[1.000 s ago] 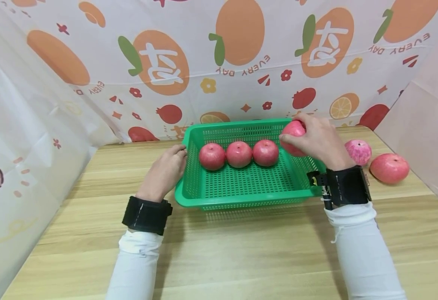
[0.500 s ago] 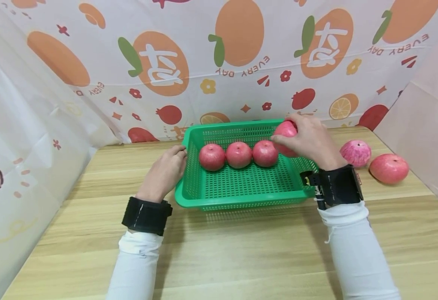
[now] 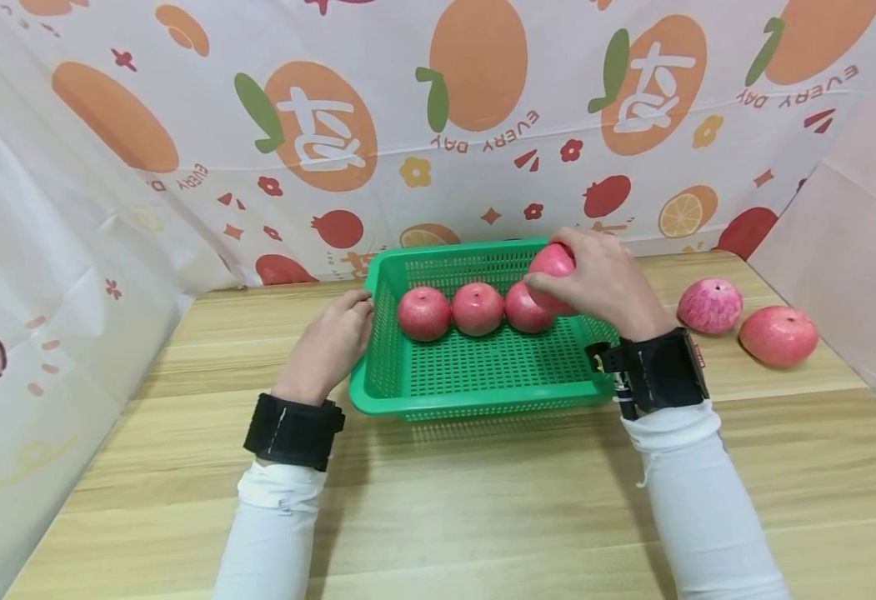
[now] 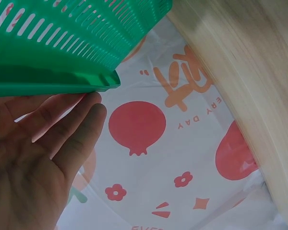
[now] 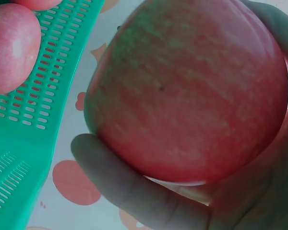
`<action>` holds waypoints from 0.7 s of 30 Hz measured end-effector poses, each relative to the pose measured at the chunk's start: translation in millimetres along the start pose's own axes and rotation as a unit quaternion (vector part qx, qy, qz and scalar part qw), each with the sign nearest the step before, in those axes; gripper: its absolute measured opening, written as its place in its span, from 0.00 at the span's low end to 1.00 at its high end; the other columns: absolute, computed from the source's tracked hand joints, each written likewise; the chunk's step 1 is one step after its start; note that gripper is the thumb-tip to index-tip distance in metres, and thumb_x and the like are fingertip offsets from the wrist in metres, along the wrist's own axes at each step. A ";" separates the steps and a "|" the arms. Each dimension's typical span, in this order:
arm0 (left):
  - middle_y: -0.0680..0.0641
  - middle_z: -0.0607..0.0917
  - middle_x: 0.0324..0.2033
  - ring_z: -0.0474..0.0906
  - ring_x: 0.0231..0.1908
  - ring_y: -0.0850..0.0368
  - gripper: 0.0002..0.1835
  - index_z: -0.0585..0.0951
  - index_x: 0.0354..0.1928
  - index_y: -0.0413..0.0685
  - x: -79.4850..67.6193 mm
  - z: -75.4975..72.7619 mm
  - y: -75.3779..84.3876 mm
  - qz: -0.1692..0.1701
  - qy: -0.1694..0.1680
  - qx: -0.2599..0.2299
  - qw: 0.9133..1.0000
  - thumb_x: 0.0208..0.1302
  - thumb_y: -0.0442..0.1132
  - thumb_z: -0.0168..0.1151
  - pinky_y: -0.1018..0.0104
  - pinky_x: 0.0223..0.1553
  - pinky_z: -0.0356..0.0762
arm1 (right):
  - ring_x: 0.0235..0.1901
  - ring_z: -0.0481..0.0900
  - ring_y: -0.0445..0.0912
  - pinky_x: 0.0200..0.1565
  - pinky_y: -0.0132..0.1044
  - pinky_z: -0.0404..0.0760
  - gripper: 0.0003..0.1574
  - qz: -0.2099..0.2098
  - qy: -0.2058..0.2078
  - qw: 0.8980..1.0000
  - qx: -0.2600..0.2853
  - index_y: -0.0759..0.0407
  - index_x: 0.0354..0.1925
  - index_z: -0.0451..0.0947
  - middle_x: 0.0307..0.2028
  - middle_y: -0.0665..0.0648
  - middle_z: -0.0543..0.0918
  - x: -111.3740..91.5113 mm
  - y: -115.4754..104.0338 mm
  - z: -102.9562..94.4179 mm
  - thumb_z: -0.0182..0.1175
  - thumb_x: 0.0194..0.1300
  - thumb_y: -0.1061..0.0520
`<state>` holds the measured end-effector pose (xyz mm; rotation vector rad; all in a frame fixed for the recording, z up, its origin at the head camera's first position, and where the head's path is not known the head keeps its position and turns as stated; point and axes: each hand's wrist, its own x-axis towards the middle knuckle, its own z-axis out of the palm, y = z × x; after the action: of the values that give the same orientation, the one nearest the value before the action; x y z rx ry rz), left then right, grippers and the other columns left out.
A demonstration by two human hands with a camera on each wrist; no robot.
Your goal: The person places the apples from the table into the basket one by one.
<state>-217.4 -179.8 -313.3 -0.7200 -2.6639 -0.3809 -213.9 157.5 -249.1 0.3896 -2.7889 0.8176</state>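
Note:
My right hand (image 3: 606, 279) grips a red apple (image 3: 552, 265) over the right part of the green basket (image 3: 475, 403). The right wrist view shows this apple (image 5: 192, 91) large, with a thumb along its lower side. Below and left of it, three red apples (image 3: 478, 309) sit in a row in the basket, the rightmost partly hidden by the held one. At the basket's left end is my left hand (image 3: 332, 342). Its fingers (image 4: 79, 139) lie nearly straight in the left wrist view, with the tips touching the rim (image 4: 53, 89) from outside.
To the right of the basket, a pink streaked apple (image 3: 711, 306) and a red apple (image 3: 778, 337) lie on the wooden table (image 3: 483, 517). A fruit-printed sheet (image 3: 475, 167) hangs close behind the basket, and more sheeting covers both sides.
My right hand has carried the apple leftward, closer to the row in the basket, uncovering more of the pink streaked apple. My left hand and the basket have stayed put.

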 end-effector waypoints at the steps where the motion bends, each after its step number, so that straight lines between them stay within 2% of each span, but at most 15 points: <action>1: 0.27 0.79 0.57 0.78 0.57 0.32 0.13 0.80 0.52 0.20 -0.2 -0.1 0.2 0.000 0.000 0.000 1.000 0.71 0.26 0.59 0.42 0.57 0.77 | 0.48 0.73 0.61 0.42 0.56 0.81 0.29 -0.004 -0.005 1.000 0.000 0.60 0.55 0.76 0.46 0.64 0.80 0.4 -0.7 0.5 0.64 0.63 0.43; 8: 0.27 0.79 0.57 0.78 0.57 0.32 0.14 0.80 0.52 0.20 0.1 0.1 0.0 0.002 -0.002 0.003 1.000 0.71 0.26 0.59 0.42 0.58 0.77 | 0.51 0.73 0.59 0.44 0.54 0.82 0.31 -0.048 -0.062 0.997 -0.013 0.59 0.57 0.77 0.50 0.64 0.79 2.6 -1.6 6.0 0.67 0.63 0.43; 12: 0.27 0.80 0.55 0.79 0.56 0.32 0.12 0.80 0.51 0.20 0.9 0.5 -0.7 0.018 0.013 0.010 1.000 0.71 0.25 0.59 0.43 0.58 0.78 | 0.52 0.73 0.59 0.44 0.53 0.83 0.32 -0.068 -0.063 0.996 -0.019 0.60 0.59 0.77 0.51 0.64 0.79 3.8 -1.2 10.9 0.67 0.62 0.44; 21: 0.27 0.80 0.54 0.79 0.55 0.33 0.12 0.81 0.50 0.21 0.5 0.4 -0.7 0.027 0.019 0.011 0.999 0.71 0.25 0.58 0.44 0.57 0.78 | 0.52 0.73 0.57 0.44 0.53 0.83 0.36 -0.066 -0.058 0.996 -0.028 0.57 0.60 0.77 0.53 0.62 0.78 5.5 -6.2 17.1 0.68 0.59 0.40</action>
<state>-218.2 -180.0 -313.6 -0.7681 -2.6025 -0.3467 -219.4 142.0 -258.7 0.6236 -2.8472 0.7065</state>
